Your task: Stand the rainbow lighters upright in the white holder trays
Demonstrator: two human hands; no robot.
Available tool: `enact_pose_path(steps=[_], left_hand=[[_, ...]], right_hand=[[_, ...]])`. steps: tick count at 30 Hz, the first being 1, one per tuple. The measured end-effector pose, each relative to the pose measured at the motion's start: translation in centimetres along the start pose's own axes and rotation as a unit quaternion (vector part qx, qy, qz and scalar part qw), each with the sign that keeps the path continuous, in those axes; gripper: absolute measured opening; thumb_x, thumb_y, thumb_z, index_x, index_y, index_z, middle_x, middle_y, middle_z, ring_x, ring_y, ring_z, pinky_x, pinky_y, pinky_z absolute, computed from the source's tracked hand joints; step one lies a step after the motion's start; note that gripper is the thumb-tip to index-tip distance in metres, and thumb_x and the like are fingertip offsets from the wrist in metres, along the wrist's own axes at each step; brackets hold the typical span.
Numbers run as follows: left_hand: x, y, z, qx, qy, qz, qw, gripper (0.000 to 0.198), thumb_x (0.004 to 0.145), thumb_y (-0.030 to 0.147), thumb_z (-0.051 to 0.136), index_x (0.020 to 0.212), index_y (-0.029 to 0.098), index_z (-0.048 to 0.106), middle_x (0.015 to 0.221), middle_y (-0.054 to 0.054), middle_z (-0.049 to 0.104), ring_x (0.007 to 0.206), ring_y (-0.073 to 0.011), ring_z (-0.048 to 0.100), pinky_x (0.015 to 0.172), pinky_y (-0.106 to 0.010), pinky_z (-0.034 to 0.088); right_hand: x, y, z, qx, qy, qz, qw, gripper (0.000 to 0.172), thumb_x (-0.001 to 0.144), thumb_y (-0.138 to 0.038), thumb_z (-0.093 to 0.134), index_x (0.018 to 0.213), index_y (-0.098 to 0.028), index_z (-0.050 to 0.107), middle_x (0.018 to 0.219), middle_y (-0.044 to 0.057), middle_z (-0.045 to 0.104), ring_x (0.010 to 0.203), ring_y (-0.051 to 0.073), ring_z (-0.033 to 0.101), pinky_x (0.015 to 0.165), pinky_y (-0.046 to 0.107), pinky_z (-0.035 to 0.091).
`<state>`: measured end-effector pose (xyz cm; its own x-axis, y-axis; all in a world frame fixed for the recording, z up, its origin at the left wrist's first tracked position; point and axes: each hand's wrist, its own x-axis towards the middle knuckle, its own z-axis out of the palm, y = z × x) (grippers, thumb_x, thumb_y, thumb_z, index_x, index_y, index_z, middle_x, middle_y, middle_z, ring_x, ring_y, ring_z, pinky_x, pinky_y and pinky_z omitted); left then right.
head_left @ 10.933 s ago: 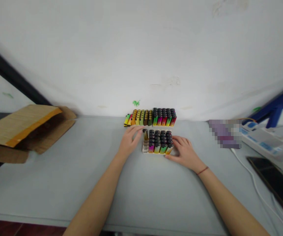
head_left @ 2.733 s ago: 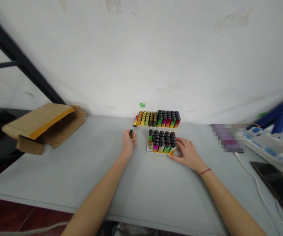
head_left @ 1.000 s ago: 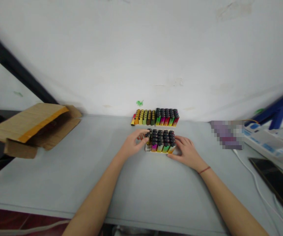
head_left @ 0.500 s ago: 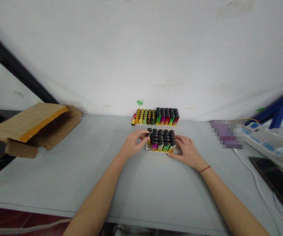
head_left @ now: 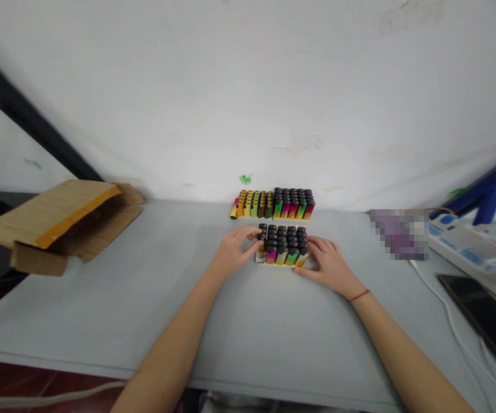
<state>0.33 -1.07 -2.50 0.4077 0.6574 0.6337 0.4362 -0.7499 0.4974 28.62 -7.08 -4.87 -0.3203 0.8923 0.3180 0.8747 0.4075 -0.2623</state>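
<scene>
Tray (head_left: 258, 260) mid-desk (head_left: 252, 327) nearly full, near-left corner slot seemingly bare; left hand (head_left: 233, 252) grip pinched on lighter (head_left: 262, 234) at tray's left edge, right hand (head_left: 328, 265) grip released, flat against right side; spare row (head_left: 274, 204) by wall.

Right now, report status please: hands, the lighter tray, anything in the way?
Left hand at lighter tray, left column, grip unclear. Right hand open against its right side. Second lighter row behind, apart.

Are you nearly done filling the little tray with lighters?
Nearly. The tray is mostly full. The left hand pinches one lighter into its left column; the right hand steadies the tray. The front-left corner is bare, and loose lighters wait by the wall.
</scene>
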Motion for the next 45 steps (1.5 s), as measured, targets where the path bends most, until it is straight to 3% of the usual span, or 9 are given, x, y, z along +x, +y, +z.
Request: enact_pose_path(steps=[4, 10, 16, 21, 27, 32, 35, 39, 45], left_hand=[[0.1, 0.3, -0.1, -0.032, 0.008, -0.035, 0.999, 0.015, 0.090, 0.031, 0.059, 0.096, 0.020, 0.068, 0.093, -0.006, 0.071, 0.085, -0.0167, 0.065, 0.081, -0.030, 0.053], [1.8, -4.1, -0.3, 0.030, 0.209, -0.249, 0.945, 0.026, 0.092, 0.029, 0.048, 0.102, 0.018, 0.069, 0.096, -0.007, 0.071, 0.087, -0.0191, 0.063, 0.085, -0.032, 0.049], [3.7, -7.2, -0.6, 0.162, 0.026, -0.342, 0.925, 0.036, 0.093, 0.040, 0.049, 0.108, 0.019, 0.075, 0.106, -0.015, 0.071, 0.098, -0.0272, 0.063, 0.088, -0.038, 0.046], [4.0, -7.1, -0.3, 0.191, 0.006, -0.371, 0.909, 0.038, 0.096, 0.036, 0.044, 0.111, 0.020, 0.074, 0.111, -0.015, 0.073, 0.102, -0.0285, 0.064, 0.084, -0.035, 0.043], [4.3, -7.7, -1.0, 0.045, 0.132, -0.426, 0.894, 0.031, 0.091, 0.028, 0.046, 0.073, 0.016, 0.069, 0.069, -0.007, 0.066, 0.079, -0.0233, 0.064, 0.070, -0.030, 0.042], [4.0, -6.7, -1.4, -0.290, 0.309, -0.464, 0.778, 0.019, 0.087, 0.033, 0.057, 0.074, 0.019, 0.056, 0.064, 0.001, 0.058, 0.065, -0.0120, 0.062, 0.063, -0.022, 0.045], [3.5, -5.1, -1.2, -0.411, 0.318, -0.418, 0.745, 0.017, 0.085, 0.033, 0.064, 0.079, 0.020, 0.054, 0.072, 0.001, 0.062, 0.071, -0.0094, 0.064, 0.073, -0.023, 0.051], [3.1, -2.6, -0.7, -0.481, 0.273, -0.375, 0.744, 0.014, 0.082, 0.028, 0.068, 0.084, 0.021, 0.056, 0.082, -0.001, 0.066, 0.080, -0.0108, 0.066, 0.084, -0.027, 0.053], [2.7, -0.2, -0.2, -0.473, 0.204, -0.373, 0.771, 0.022, 0.077, 0.029, 0.068, 0.092, 0.021, 0.055, 0.090, -0.001, 0.066, 0.074, -0.0107, 0.065, 0.064, -0.022, 0.050]], right_hand=[[0.0, 0.1, 0.0, 0.000, -0.002, -0.001, 1.000, 0.063, 0.084, -0.063, 0.063, 0.124, -0.015, 0.061, 0.133, 0.019, 0.061, 0.119, 0.034, 0.055, 0.101, 0.052, 0.042], [-0.1, 0.3, 0.3, 0.009, 0.004, 0.002, 1.000, 0.062, 0.084, -0.065, 0.061, 0.125, -0.019, 0.062, 0.132, 0.017, 0.061, 0.118, 0.035, 0.056, 0.101, 0.054, 0.041], [0.0, 0.1, 0.0, 0.002, 0.001, -0.001, 1.000, 0.061, 0.085, -0.064, 0.061, 0.125, -0.019, 0.062, 0.132, 0.017, 0.061, 0.119, 0.034, 0.056, 0.102, 0.052, 0.042], [0.1, -0.2, -0.1, -0.003, -0.001, -0.002, 1.000, 0.060, 0.085, -0.063, 0.061, 0.124, -0.017, 0.062, 0.131, 0.018, 0.062, 0.118, 0.034, 0.056, 0.101, 0.052, 0.042], [0.0, 0.0, 0.0, 0.003, 0.002, -0.002, 1.000, 0.060, 0.085, -0.063, 0.062, 0.126, -0.019, 0.061, 0.130, 0.017, 0.062, 0.118, 0.034, 0.056, 0.100, 0.052, 0.042], [0.0, 0.1, 0.0, 0.003, 0.002, -0.005, 1.000, 0.061, 0.084, -0.063, 0.061, 0.126, -0.019, 0.062, 0.130, 0.018, 0.062, 0.117, 0.035, 0.057, 0.100, 0.053, 0.043], [0.0, 0.1, 0.0, 0.005, 0.006, -0.006, 1.000, 0.060, 0.085, -0.064, 0.060, 0.126, -0.020, 0.062, 0.130, 0.018, 0.062, 0.118, 0.035, 0.056, 0.100, 0.053, 0.042], [0.1, 0.1, 0.0, 0.008, 0.001, 0.000, 1.000, 0.061, 0.085, -0.066, 0.059, 0.125, -0.019, 0.061, 0.131, 0.017, 0.061, 0.119, 0.034, 0.056, 0.101, 0.053, 0.042], [0.2, 0.0, 0.0, 0.010, -0.004, 0.005, 1.000, 0.061, 0.084, -0.064, 0.062, 0.125, -0.019, 0.062, 0.131, 0.017, 0.062, 0.119, 0.034, 0.056, 0.102, 0.053, 0.041]])
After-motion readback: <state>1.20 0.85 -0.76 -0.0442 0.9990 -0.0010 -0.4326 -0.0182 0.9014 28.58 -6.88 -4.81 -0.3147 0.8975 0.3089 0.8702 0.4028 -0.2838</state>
